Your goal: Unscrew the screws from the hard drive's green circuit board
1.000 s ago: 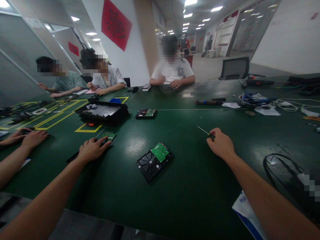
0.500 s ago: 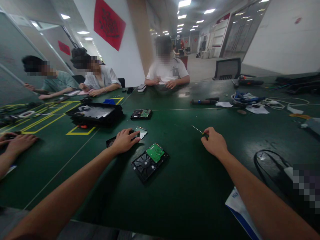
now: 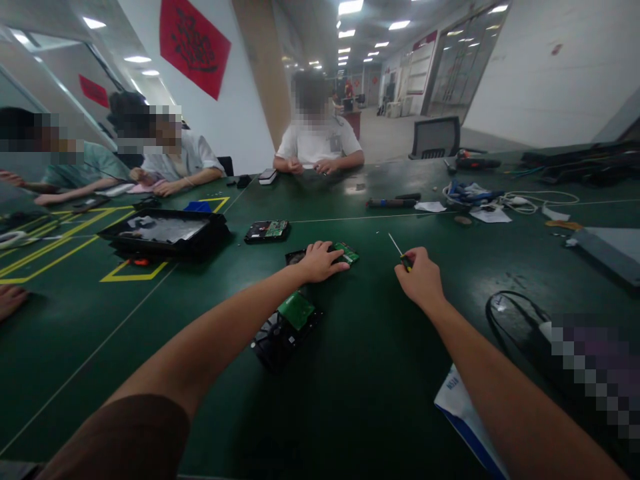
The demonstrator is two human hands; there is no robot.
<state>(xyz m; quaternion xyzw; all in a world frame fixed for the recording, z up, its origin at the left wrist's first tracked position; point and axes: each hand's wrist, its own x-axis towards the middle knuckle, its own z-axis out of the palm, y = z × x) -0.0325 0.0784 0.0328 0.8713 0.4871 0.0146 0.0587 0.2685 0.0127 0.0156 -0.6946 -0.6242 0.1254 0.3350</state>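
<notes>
My left hand (image 3: 319,261) is closed from above over a hard drive, whose green circuit board (image 3: 348,253) shows past the fingers; the palm hides its middle. Just in front of it on the table lies a second hard drive (image 3: 295,312), black with a green board, partly covered by my left forearm. In my right hand (image 3: 421,275) is a screwdriver (image 3: 395,243), its thin shaft pointing up and left, away from both drives. A third hard drive (image 3: 267,231) lies farther back, apart from both hands.
A black tray (image 3: 210,235) with pale pieces stands at left. Tools (image 3: 393,201), bundled cables (image 3: 475,193) and paper scraps lie toward the back right. Near my right arm are a black cable (image 3: 493,320) and a white-and-blue packet (image 3: 465,413). Several people sit around the green table.
My left hand has moved right, carrying the hard drive from the left side to behind the second drive. My right hand keeps the screwdriver, now tilted more upright. The view has shifted slightly.
</notes>
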